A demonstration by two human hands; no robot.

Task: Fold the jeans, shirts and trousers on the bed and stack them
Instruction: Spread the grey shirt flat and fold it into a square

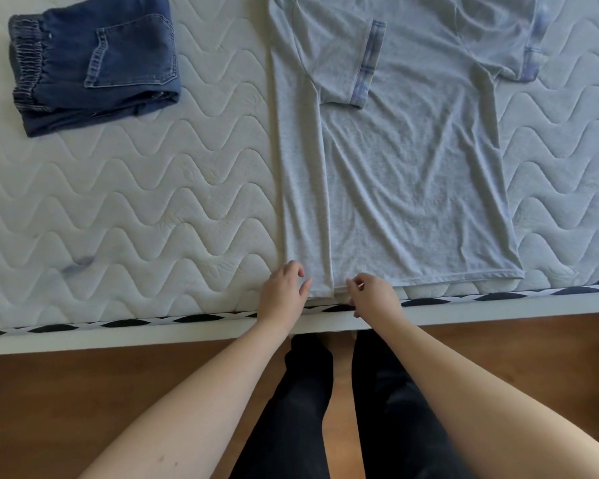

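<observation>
jeans [94,63]: dark blue denim, elastic waistband at the left, back pocket facing up; folded into a compact bundle, lying at the far left of the mattress, well apart from the shirt.
T-shirt [412,174]: light grey, plaid-trimmed short sleeves; spread flat, hem at the near mattress edge, left side and sleeve folded inward over the body, right sleeve still spread out.

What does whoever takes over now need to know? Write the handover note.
Left hand: open, at the shirt's near hem, on the folded-in left side.
Right hand: fingers curled at the same hem; grip unclear.
Jeans: folded, far left on the bed.
Done: jeans folded; shirt spread flat, left side and sleeve folded in.
Left: fold the right side and sleeve, fold up, stack on jeans. No trousers in view.
</observation>
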